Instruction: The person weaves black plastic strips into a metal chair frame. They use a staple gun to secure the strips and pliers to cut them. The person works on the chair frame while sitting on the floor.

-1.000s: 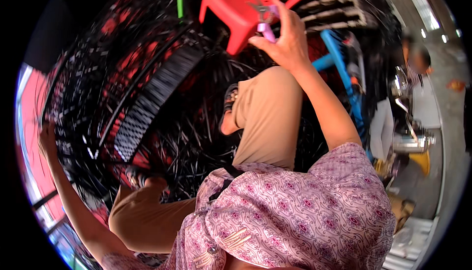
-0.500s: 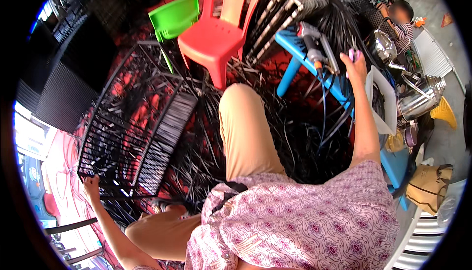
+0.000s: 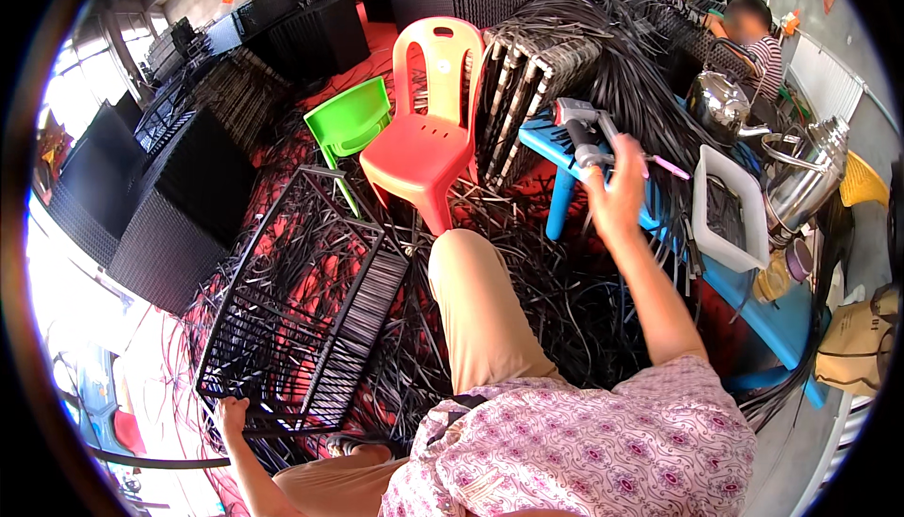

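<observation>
My left hand [image 3: 231, 415] is closed on the near left corner of a black frame [image 3: 306, 324] with strips woven across it, which leans on the floor by my legs. On the blue plastic bench [image 3: 557, 201] to the right lies an air staple gun [image 3: 576, 129] with a red and grey head and a dark grip. My right hand [image 3: 617, 192] has its thumb and fingers around the lower end of this tool; part of the grip is hidden. Just right of those fingers are scissors with pink handles [image 3: 670, 168], out of the hand.
A red chair [image 3: 419, 154] and a green chair [image 3: 350, 120] stand ahead. Loose black strips [image 3: 452, 329] cover the floor. To the right are a white tray [image 3: 699, 225], a metal flask [image 3: 800, 178] and a kettle [image 3: 720, 103]. A person [image 3: 765, 60] sits at the far right.
My right hand has let go of the scissors and moved left onto the staple gun. My left hand keeps hold of the frame. The head view has tilted up, showing more of the room.
</observation>
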The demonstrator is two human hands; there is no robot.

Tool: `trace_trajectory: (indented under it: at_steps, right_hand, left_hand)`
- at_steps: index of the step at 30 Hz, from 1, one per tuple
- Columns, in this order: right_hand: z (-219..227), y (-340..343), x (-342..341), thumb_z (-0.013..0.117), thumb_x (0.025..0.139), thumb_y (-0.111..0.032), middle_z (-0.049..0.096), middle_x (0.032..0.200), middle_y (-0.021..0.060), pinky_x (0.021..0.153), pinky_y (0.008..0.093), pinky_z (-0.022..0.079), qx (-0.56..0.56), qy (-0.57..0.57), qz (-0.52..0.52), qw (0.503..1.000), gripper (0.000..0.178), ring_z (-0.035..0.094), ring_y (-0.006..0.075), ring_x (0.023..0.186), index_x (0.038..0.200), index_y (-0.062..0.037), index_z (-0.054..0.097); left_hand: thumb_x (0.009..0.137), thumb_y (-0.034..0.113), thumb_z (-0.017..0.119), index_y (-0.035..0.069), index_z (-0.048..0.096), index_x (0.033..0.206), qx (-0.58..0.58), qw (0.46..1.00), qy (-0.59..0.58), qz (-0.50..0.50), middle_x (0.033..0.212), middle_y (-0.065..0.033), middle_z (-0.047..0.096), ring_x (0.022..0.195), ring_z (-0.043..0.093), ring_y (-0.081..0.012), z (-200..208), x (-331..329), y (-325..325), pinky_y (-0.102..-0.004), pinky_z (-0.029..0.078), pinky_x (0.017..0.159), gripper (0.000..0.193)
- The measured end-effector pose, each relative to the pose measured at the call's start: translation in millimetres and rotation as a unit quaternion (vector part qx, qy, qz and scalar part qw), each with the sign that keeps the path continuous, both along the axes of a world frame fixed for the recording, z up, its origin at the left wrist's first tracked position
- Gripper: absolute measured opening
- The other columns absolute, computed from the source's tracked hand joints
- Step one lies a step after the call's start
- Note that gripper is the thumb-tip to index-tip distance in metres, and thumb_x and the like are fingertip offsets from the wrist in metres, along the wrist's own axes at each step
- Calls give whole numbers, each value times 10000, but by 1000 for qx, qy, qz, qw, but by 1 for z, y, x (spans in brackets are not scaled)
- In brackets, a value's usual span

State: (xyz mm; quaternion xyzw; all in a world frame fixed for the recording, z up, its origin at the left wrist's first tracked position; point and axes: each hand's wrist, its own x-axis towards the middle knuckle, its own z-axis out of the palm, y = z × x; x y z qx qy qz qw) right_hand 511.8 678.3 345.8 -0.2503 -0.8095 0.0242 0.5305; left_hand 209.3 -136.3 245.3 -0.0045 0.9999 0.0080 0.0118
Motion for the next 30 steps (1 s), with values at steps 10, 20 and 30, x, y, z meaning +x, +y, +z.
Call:
trace_trajectory:
  at_steps: [10, 20, 30]
  right_hand:
    - [-103, -183, -52, 759, 858, -320, 416, 1439, 252, 1137, 528, 331, -158, -141, 258, 943, 766, 406, 430, 1357, 1445, -6, 379]
    - [-105, -186, -51, 782, 816, -318, 386, 1448, 219, 1128, 513, 307, -151, -163, 260, 940, 760, 374, 408, 1374, 1428, -61, 411]
    - [-106, -185, -51, 799, 801, -292, 396, 1454, 199, 1110, 518, 321, -164, -162, 262, 937, 770, 379, 404, 1382, 1438, -85, 419]
  left_hand:
    - [737, 418, 725, -6, 720, 770, -10, 1000, -9, -7, 899, -246, 694, 891, 642, -439, 2, 2, 0, -523, 483, 816, 425]
    - [737, 375, 684, -54, 670, 737, 41, 999, -15, -5, 758, -287, 613, 725, 565, -475, 0, -8, -4, -546, 426, 718, 429]
    - [813, 348, 678, 2, 700, 788, -34, 996, -84, -7, 933, -221, 677, 908, 632, -437, -10, -17, -20, -522, 473, 821, 348]
